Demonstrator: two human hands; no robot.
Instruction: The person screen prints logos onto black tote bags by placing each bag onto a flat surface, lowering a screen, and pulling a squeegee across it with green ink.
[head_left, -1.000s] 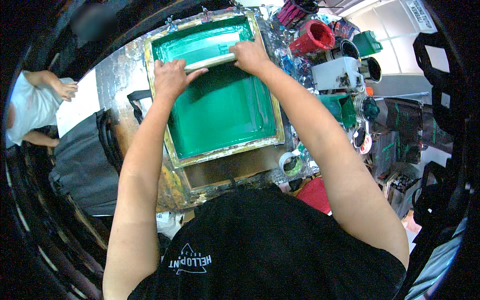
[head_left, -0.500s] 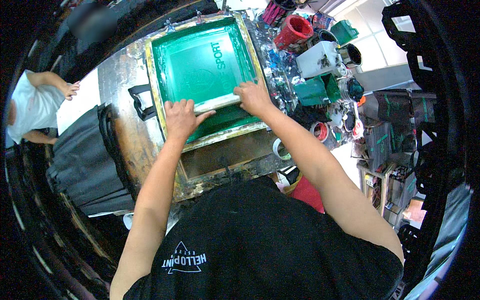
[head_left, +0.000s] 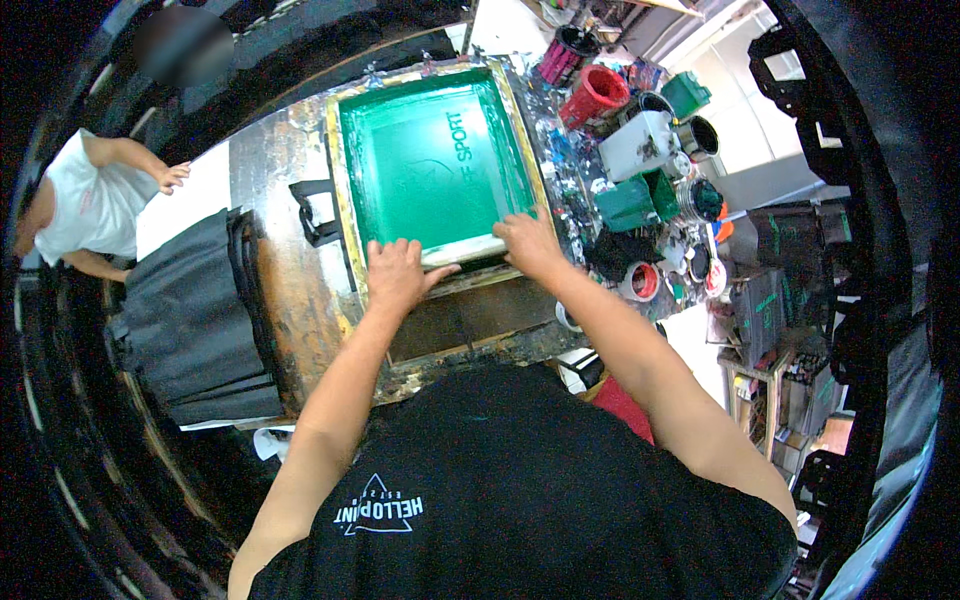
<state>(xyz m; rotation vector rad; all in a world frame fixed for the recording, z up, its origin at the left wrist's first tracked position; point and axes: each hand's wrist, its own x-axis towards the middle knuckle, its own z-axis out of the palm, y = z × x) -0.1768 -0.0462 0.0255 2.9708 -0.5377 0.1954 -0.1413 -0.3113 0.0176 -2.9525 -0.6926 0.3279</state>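
Note:
A screen printing frame [head_left: 338,190] with a paint-stained rim lies on the worktable, its mesh [head_left: 420,170] coated with green ink. Along the mesh's near end rests a pale squeegee [head_left: 465,250]. My left hand [head_left: 397,277] grips its left end, thumb stretched along the bar. Around the right end are the fingers of my right hand [head_left: 528,243], close to the frame's right side. The squeegee's blade is hidden. Under the left side of the frame, a black bag handle [head_left: 312,215] sticks out.
A stack of black bags [head_left: 195,320] lies on the left, beside a person in a white shirt [head_left: 100,195]. Ink containers crowd the right, including a red bucket [head_left: 597,97], a white jug [head_left: 637,142] and a green container [head_left: 625,203]. A tape roll [head_left: 568,316] sits near the table edge.
Both hands have drawn the squeegee toward me, from partway down the mesh to its near end. More of the green mesh shows behind it. The whole view has shifted slightly.

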